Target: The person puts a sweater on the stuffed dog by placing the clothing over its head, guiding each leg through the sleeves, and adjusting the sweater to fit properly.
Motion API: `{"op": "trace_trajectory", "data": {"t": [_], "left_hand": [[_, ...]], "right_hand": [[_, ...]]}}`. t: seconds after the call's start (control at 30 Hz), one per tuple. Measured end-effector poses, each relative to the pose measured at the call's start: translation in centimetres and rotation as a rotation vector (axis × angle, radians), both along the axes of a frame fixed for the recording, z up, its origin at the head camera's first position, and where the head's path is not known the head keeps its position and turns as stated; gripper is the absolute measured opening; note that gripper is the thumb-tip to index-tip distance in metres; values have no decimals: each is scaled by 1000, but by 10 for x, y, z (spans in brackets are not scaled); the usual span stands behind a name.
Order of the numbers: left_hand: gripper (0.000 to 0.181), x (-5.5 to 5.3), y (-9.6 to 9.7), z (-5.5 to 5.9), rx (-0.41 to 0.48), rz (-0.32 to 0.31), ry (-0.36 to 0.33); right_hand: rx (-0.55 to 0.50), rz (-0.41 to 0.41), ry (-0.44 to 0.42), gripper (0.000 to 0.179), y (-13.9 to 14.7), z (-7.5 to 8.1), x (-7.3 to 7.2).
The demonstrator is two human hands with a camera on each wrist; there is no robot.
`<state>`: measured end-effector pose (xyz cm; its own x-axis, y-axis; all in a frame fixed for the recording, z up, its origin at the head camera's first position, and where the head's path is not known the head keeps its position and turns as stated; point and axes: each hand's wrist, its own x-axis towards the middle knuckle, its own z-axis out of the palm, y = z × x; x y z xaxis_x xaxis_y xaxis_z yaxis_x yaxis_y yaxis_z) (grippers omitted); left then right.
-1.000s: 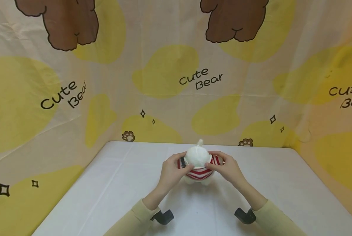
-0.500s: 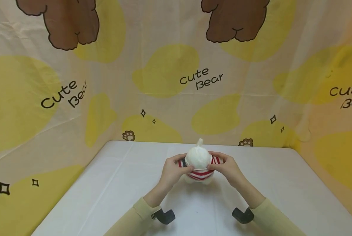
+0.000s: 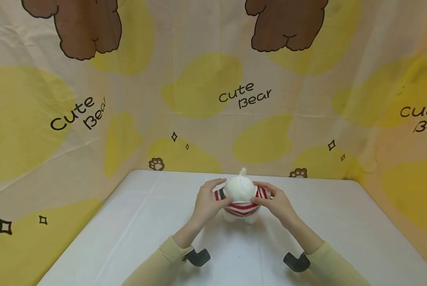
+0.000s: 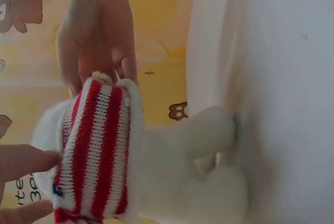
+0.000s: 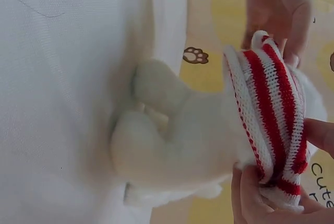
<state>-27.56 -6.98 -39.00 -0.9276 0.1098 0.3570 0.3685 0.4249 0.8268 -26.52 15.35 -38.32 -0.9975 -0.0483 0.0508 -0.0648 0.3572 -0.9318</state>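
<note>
A white plush toy [image 3: 240, 188] stands on the white table with its feet down, wearing a knitted sweater [image 3: 241, 209] in red and white stripes. One sleeve carries a dark patch. My left hand [image 3: 207, 202] is at that sleeve, thumb against the sweater near the neck and fingers curved around the far side. On the other side my right hand [image 3: 279, 204] pinches the sweater at the sleeve and shoulder. In the right wrist view the right thumb and fingers grip the knit [image 5: 276, 109] from both sides. The toy's lower body [image 4: 177, 169] shows bare below the hem.
A patterned cloth [image 3: 199, 91] hangs behind and beside the table [image 3: 156, 222]. Dark curved pieces [image 3: 198, 257] stick out at both cuffs, above the tabletop. The table's back edge lies just beyond the toy.
The left index finger has lifted and spread away from the thumb, showing more of the sleeve. The right hand keeps its hold, and the toy stays almost in place.
</note>
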Motion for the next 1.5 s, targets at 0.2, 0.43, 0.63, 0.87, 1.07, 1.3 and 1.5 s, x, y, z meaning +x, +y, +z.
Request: {"op": "trace_trajectory", "data": {"t": [0.2,0.43,0.63,0.87,1.07,1.3,1.5], "left_hand": [[58,-1,4,15,-136,-50,205],[63,-13,8,14,-120,-148,49],[59,-23,7,15,-130,-192,46],[53,-33,8,17,-188,-220,44],[50,-37,10,17,-194,-228,45],[51,-38,11,16,-189,-219,29],[51,-38,11,17,-180,-210,12]], "right_hand": [[8,16,14,55,0,1,2],[-17,22,26,54,0,1,2],[-22,-4,39,55,-2,1,4],[-21,-13,45,53,-2,-3,0],[-34,-32,32,57,-1,-7,2],[-93,-83,-78,85,1,-7,21],[-221,-36,-188,81,2,-12,34]]}}
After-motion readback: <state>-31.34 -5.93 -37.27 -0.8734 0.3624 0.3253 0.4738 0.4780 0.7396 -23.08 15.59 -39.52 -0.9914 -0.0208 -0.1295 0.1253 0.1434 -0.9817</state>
